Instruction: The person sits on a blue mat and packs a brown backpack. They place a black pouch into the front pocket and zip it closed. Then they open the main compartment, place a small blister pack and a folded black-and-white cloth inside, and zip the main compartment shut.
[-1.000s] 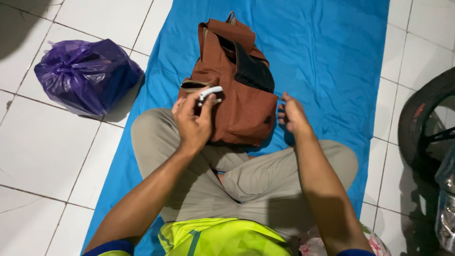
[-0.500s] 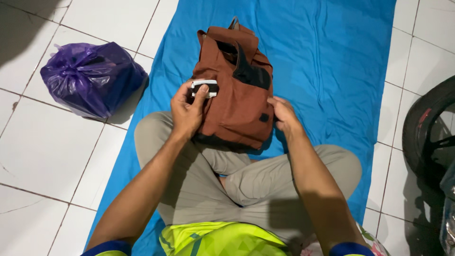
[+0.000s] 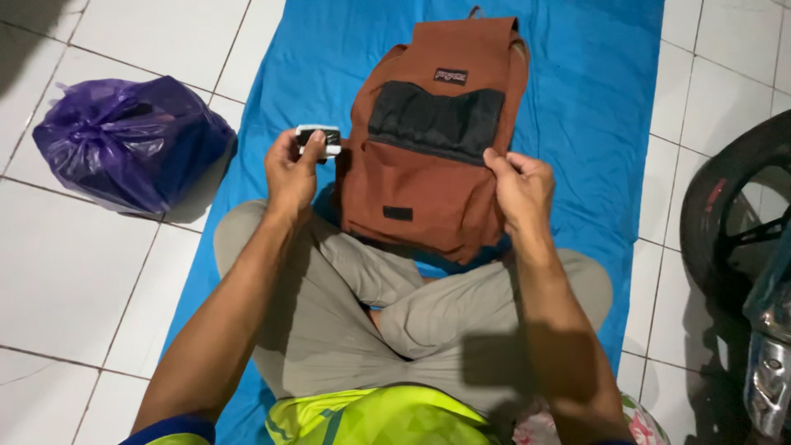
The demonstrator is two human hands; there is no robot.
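A rust-brown backpack point(image 3: 428, 189) with a dark mesh pocket lies front side up on a blue mat point(image 3: 593, 107), its lower end resting on my crossed legs. My left hand point(image 3: 290, 171) holds a small white and black object point(image 3: 318, 140) just left of the backpack's edge. My right hand point(image 3: 519, 188) pinches the backpack's right edge near the mesh pocket.
A tied purple plastic bag point(image 3: 124, 142) sits on the white tiled floor to the left of the mat. A motorcycle wheel point(image 3: 733, 222) and chrome part stand at the right edge. A flowered cloth shows at the bottom right.
The backpack has been turned from its side to lie flat and front up. My right hand moved up to grip its right edge; my left hand with the small object shifted left.
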